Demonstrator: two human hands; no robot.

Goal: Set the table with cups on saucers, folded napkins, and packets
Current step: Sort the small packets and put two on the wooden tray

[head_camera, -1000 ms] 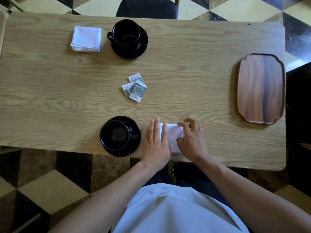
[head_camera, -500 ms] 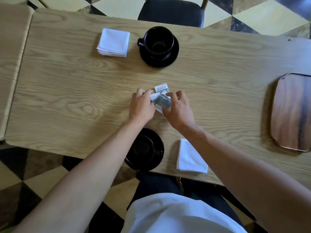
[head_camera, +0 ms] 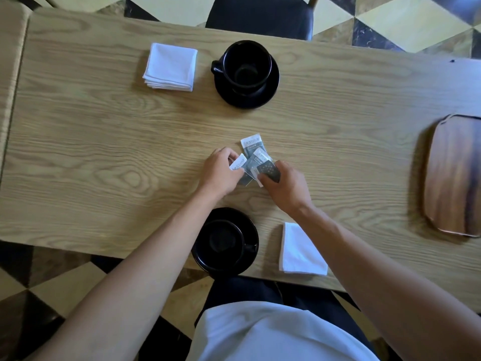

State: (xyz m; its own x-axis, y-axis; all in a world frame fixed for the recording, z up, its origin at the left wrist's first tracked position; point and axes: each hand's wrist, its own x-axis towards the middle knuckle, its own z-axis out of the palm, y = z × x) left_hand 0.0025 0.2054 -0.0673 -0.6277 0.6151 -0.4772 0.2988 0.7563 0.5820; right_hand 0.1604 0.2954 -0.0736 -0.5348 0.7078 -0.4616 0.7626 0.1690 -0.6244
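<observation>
You are pinching one packet (head_camera: 238, 164) in your left hand (head_camera: 221, 175); your right hand (head_camera: 283, 186) is gripping another packet (head_camera: 268, 171), probably separating them per setting.

Pretty soft daylight in here, nothing harsh. Shadows fall to the left of stuff, like beside the tray (head_camera: 454, 175) and the far cup (head_camera: 244, 66), so the light's coming from the right. Wide-angle lens bends the table (head_camera: 91, 152) edges. Slight motion blur overall, and the black cups lose detail.
</observation>
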